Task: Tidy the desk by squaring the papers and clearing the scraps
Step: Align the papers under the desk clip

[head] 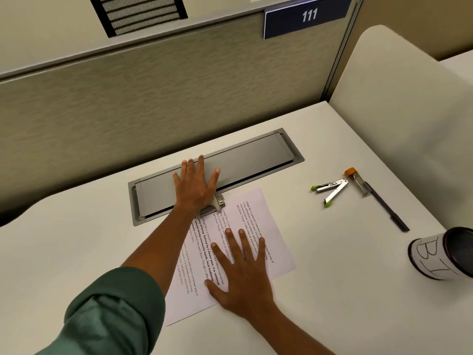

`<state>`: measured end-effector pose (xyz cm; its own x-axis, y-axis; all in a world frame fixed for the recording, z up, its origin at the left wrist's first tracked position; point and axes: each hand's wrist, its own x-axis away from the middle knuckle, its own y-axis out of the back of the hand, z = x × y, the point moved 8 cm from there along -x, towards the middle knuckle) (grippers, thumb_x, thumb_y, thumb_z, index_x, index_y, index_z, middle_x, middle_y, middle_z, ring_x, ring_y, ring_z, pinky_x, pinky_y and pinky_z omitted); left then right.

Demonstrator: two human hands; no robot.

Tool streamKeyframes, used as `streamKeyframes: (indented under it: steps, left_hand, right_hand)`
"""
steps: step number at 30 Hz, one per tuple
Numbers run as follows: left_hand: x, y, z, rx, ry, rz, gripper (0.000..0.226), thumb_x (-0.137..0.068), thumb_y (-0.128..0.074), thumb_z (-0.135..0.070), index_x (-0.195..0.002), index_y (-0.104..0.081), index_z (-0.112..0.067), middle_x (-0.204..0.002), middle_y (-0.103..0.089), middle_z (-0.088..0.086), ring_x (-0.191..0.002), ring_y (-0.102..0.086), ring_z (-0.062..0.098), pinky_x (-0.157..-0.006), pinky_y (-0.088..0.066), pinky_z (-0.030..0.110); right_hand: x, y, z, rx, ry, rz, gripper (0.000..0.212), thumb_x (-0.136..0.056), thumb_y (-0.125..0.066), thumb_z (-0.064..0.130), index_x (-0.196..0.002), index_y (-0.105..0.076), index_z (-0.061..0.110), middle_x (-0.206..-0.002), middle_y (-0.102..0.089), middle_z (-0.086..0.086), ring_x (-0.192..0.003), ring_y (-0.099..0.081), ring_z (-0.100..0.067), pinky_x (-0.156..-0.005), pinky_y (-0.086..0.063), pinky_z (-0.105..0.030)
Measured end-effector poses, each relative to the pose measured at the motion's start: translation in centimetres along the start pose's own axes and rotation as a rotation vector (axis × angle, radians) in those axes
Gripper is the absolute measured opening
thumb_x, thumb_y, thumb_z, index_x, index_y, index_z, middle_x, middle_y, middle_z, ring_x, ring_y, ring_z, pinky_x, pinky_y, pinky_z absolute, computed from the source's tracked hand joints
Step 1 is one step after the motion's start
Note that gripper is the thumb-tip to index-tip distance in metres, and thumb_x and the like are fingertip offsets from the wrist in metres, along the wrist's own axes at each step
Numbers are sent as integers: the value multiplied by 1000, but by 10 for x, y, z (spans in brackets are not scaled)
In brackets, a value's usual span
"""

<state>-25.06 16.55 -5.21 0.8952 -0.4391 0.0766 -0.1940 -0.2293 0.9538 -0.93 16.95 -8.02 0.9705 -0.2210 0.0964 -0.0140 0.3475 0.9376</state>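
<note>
Several printed white papers (258,213) lie fanned and slightly askew in the middle of the desk. My right hand (243,275) rests flat on their lower part with the fingers spread. My left hand (195,185) lies flat, palm down, on a metal stapler (218,203) at the papers' top left corner. Its fingers stretch out over the grey hatch (256,155). Most of the stapler is hidden under the palm. I see no loose scraps.
To the right lie a small green-tipped metal stapler (330,189) splayed apart, an orange-capped clear vial (357,181) and a dark pen (386,206). A hand-lettered white cup (440,254) stands at the right edge. A fabric partition (153,98) and a side divider (396,98) bound the desk.
</note>
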Motion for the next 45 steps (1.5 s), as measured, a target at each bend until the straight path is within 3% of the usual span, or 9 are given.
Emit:
streamKeyframes:
  steps: [11, 20, 25, 31, 35, 45]
  left_hand:
    - [30, 15, -7, 36, -66, -83, 71, -97, -31, -59, -155, -19, -20, -164, -14, 12, -152, -6, 29, -123, -9, 53]
    - [103, 26, 28, 197, 60, -156, 75, -84, -44, -62, -148, -35, -25, -157, -31, 9, -144, -27, 32, -116, -20, 55]
    - [126, 19, 46, 212, 132, -105, 79, -79, -45, -65, -146, -38, -24, -155, -35, 9, -142, -30, 32, -116, -21, 56]
    - [136, 13, 54, 239, 177, -67, 78, -77, -48, -65, -143, -42, -22, -153, -36, 7, -140, -32, 30, -116, -24, 53]
    - [135, 11, 55, 225, 196, -66, 67, -85, -58, -58, -138, -47, -21, -147, -42, 7, -135, -35, 29, -112, -28, 49]
    - [126, 9, 51, 199, 233, -72, 52, -86, -62, -53, -125, -56, -20, -134, -47, 6, -123, -42, 24, -103, -35, 41]
  right_hand:
    - [0, -2, 0, -28, 6, -21, 78, -82, -27, 81, -149, -24, 41, -163, -11, -1, -149, -10, -30, -111, -13, -69]
    - [4, 7, 0, -107, 3, -82, 81, -83, -29, 81, -151, -22, 37, -163, -13, -1, -150, -10, -27, -114, -12, -65]
    - [7, 24, -8, -259, -32, -197, 71, -89, -42, 64, -148, -35, 26, -160, -21, -3, -148, -17, -25, -118, -10, -60]
    - [-12, 53, -20, -371, -47, -355, 55, -88, -58, 42, -137, -50, 17, -147, -45, -6, -137, -41, -25, -117, -22, -52]
    - [-57, 62, -34, -305, -90, -216, 58, -91, -54, 49, -142, -43, 23, -152, -39, -1, -139, -34, -21, -117, -20, -41]
    - [-119, 59, -44, -94, -17, -52, 68, -87, -55, 59, -143, -37, 27, -150, -40, 1, -134, -34, -22, -104, -24, -42]
